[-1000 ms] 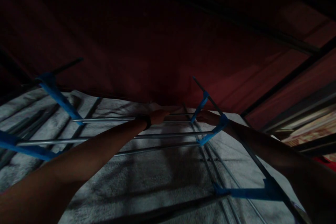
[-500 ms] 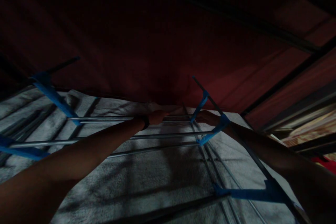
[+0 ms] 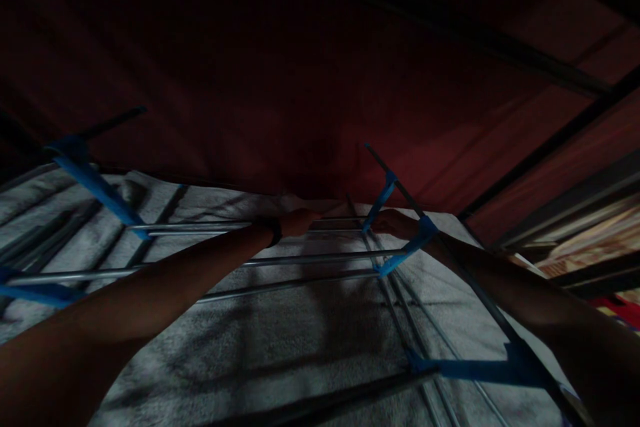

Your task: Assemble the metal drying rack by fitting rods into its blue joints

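A partly built rack of grey metal tubes and blue plastic brackets stands in front of me in dim light. My left hand (image 3: 299, 221), with a dark band at its wrist, is closed on the rear metal tubes (image 3: 200, 229) near their right end. At that end my right hand (image 3: 395, 223) is closed around the far blue bracket (image 3: 379, 203), reaching in from behind the side upright; part of its fingers is hidden. Nearer to me, a second blue bracket (image 3: 407, 250) holds the ends of the front tubes (image 3: 325, 258).
A grey fleecy cloth (image 3: 280, 333) lies beneath the rack. Loose tubes (image 3: 43, 240) rest at the left. Another blue bracket (image 3: 480, 370) sticks out at lower right. A dark red fabric wall (image 3: 300, 93) rises behind, and folded textiles (image 3: 595, 240) lie at the right.
The rack's left end has shifted slightly to the left in view. Both hands keep nearly the same places on the right end.
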